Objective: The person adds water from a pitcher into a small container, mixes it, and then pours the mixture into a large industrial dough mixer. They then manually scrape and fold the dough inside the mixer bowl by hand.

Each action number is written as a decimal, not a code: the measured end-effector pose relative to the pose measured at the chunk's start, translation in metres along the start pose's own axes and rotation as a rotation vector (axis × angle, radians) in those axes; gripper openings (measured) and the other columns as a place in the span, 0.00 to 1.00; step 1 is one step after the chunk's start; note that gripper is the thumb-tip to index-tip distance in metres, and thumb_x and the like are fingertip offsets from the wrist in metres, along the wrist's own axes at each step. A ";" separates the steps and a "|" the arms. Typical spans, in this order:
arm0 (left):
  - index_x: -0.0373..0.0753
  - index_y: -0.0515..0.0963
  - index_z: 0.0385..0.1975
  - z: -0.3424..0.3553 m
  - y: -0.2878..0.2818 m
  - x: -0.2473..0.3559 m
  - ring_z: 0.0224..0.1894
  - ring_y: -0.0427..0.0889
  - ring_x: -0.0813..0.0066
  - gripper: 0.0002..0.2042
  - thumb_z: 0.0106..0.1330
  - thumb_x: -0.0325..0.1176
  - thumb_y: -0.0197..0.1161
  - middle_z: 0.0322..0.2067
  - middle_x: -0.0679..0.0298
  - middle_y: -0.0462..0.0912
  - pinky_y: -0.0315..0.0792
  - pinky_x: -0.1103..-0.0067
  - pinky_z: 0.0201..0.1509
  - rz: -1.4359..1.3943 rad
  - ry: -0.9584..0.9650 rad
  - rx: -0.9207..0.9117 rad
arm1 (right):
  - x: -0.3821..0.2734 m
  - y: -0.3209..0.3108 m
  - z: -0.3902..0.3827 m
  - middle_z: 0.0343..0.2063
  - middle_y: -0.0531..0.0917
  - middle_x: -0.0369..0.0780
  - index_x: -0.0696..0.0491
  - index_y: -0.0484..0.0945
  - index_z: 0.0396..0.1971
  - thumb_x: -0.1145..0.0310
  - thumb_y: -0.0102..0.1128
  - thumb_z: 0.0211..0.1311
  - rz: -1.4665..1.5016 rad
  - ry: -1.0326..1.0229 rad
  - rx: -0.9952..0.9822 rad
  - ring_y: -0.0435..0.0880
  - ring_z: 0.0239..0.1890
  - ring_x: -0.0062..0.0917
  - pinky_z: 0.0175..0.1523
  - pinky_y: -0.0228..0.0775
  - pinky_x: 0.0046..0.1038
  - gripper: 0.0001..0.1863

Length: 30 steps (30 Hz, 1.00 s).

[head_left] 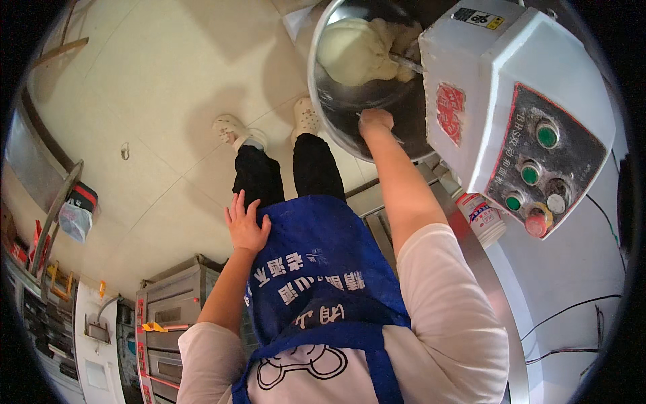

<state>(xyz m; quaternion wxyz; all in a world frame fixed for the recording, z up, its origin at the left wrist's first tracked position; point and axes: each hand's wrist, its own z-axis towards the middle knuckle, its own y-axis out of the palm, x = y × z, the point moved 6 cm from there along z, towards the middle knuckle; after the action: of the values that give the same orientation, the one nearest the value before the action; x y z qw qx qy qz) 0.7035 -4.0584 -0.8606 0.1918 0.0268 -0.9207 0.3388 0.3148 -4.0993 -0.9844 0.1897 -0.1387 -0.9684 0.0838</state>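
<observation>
Metal bowl (344, 108): pale dough (356, 54) inside. Tiled floor (161, 101): 2 clogs (306, 118).

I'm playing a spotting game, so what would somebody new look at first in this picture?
Probably the big pale machine at the upper right, with its round green buttons. Beside it, a metal bowl holds a large lump of pale dough, with the person's right hand at its near side. Next might come the bright blue apron at lower middle, the left hand at its edge.
</observation>
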 end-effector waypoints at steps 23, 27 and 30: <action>0.45 0.75 0.47 0.010 0.000 0.004 0.69 0.54 0.56 0.20 0.52 0.38 0.62 0.65 0.55 0.59 0.45 0.54 0.70 -0.031 -0.018 -0.024 | -0.051 -0.013 0.068 0.50 0.80 0.43 0.52 0.79 0.46 0.65 0.53 0.60 0.065 -0.179 -0.091 0.80 0.51 0.36 0.52 0.70 0.34 0.16; 0.45 0.75 0.47 0.012 0.000 0.008 0.68 0.55 0.55 0.20 0.52 0.36 0.62 0.64 0.54 0.59 0.46 0.55 0.70 -0.021 -0.017 -0.040 | -0.042 0.003 0.091 0.51 0.79 0.40 0.50 0.80 0.47 0.65 0.52 0.61 0.034 -0.038 -0.057 0.80 0.52 0.34 0.51 0.71 0.33 0.16; 0.45 0.75 0.48 0.010 0.003 0.007 0.68 0.55 0.55 0.20 0.52 0.36 0.62 0.64 0.54 0.60 0.46 0.55 0.70 -0.017 -0.017 -0.042 | -0.031 0.008 0.103 0.52 0.79 0.40 0.50 0.80 0.48 0.66 0.52 0.62 -0.156 -0.051 -0.130 0.80 0.52 0.34 0.50 0.72 0.35 0.16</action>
<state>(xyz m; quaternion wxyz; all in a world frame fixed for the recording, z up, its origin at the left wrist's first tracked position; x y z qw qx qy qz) 0.6928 -4.0618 -0.8667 0.1871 0.0333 -0.9291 0.3174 0.3039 -4.1119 -1.0906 0.1614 -0.0727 -0.9842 0.0096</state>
